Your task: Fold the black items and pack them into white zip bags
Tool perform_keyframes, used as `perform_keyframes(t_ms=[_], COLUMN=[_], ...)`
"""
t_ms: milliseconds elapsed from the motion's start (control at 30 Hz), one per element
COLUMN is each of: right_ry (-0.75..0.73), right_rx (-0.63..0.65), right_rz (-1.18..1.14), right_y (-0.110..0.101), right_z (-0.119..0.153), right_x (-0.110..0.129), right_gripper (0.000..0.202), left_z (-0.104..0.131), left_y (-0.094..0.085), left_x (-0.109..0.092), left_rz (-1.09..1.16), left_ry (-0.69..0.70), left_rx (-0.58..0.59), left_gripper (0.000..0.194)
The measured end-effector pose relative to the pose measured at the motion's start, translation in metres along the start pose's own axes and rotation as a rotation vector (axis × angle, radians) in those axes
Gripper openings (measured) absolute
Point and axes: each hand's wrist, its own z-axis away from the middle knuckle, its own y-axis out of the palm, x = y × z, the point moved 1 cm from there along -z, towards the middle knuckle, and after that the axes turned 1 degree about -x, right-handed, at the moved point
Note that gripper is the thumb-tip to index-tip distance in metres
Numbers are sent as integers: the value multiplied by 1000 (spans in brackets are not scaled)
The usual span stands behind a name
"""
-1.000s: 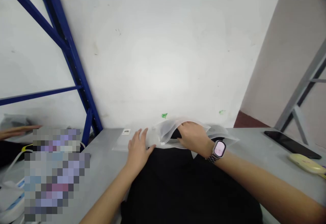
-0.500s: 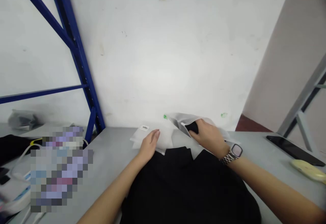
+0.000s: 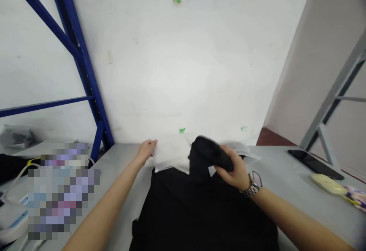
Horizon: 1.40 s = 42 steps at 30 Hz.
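Near the back of the table, my left hand (image 3: pixel 146 152) pinches the left edge of a flat white translucent plastic bag (image 3: pixel 171 154). My right hand (image 3: pixel 235 173), with a watch on its wrist, is closed around a bunched black cloth (image 3: pixel 204 154) raised above the table. Below both hands spreads a black garment (image 3: pixel 206 213); whether the raised cloth is part of it I cannot tell. Behind my right hand lies another translucent bag (image 3: pixel 250 152), partly hidden, with something dark at its opening.
A black phone (image 3: pixel 314 163) and a pale yellow object (image 3: pixel 328 184) lie on the grey table (image 3: pixel 286 194) at the right. On the left are a blurred-out item (image 3: pixel 64 194), cables and a power strip (image 3: pixel 17 220). A blue metal frame (image 3: pixel 82 58) stands against the wall.
My right hand has come out of the translucent bag with the black cloth, moving toward me. My left hand has shifted left to the white bag's edge and now pinches it.
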Motion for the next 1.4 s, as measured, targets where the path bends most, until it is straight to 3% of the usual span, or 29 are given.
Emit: perform_keyframes(t_ms=[67, 133, 200, 267, 367, 500, 633, 767, 833, 933, 1033, 1100, 1300, 1333, 1400], right_ry=[244, 406, 564, 700, 814, 874, 876, 769, 693, 703, 871, 863, 370, 341, 336], right_rx=[-152, -245, -289, -311, -389, -434, -390, -190, -39, 129, 93, 52, 414, 447, 475], right_rz=[7, -28, -136, -289, -493, -637, -713, -721, -793, -972, -967, -869, -644, -540, -359], right_y=[-9, -12, -12, -10, -9, -11, -13, -10, -5, 4, 9, 7, 1, 2, 4], right_z=[6, 12, 17, 21, 21, 18, 14, 16, 17, 19, 19, 19, 21, 22, 24], right_x=[-15, -31, -47, -59, -67, -66, -49, -13, 3, 9, -4, -14, -9, -8, -8], right_gripper=[28, 22, 22, 25, 26, 27, 32, 31, 30, 29, 30, 32, 91, 87, 53], left_z=[-11, -8, 8, 28, 43, 35, 52, 100, 118, 125, 117, 112, 114, 114, 111], left_y=[-8, -7, 3, 22, 51, 74, 77, 71, 67, 60, 54, 52, 53, 53, 49], left_x=[-7, -12, -14, -13, -10, -12, -25, -36, -40, -39, -28, -21, -20, -22, -26], left_rz=[-119, -200, -274, -348, -442, -511, -492, -153, 40, 185, 337, 392, 432, 440, 459], left_ry=[101, 237, 396, 538, 643, 648, 681, 565, 493, 387, 78, -65, -79, -53, -2], left_rx=[-31, -25, 92, 289, 464, 372, 278, 482, 520, 454, 404, 362, 408, 418, 378], left_gripper=[29, 39, 51, 60, 59, 36, 37, 80, 91, 61, 35, 31, 28, 29, 35])
